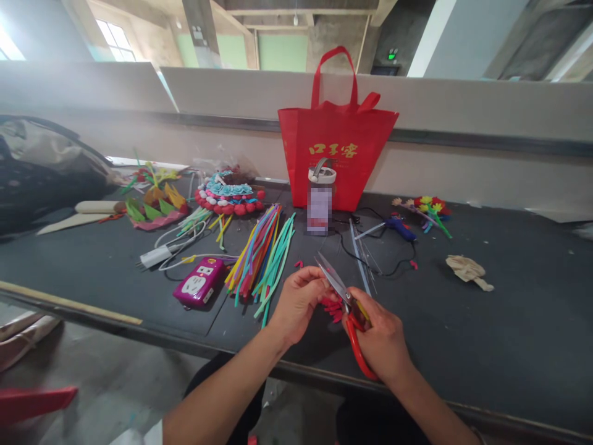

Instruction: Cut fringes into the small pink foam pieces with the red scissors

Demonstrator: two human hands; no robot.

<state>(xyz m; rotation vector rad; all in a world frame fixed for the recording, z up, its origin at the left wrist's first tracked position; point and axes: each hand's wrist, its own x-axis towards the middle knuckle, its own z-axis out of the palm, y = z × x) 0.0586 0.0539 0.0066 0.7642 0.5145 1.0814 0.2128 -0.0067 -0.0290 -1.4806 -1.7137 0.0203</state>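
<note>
My right hand (382, 334) is wrapped round a pair of scissors (334, 276) with red handles, the blades pointing up and left. Close beside the blades, my left hand (301, 301) has its thumb and fingers pinched together; what they hold is too small to make out. Below the blades, between both hands, lies a small heap of red pieces (332, 309) on the dark table. A bundle of coloured pipe cleaners (254, 253) rests to the left of my left hand, with green ones (277, 262) nearest.
A red tote bag (296, 142) and a bottle (319, 210) stand behind my hands. A purple power socket (199, 282) lies left. To the right are a blue glue gun (401, 228) with its cord, craft flowers (430, 210) and a crumpled beige cloth (466, 269).
</note>
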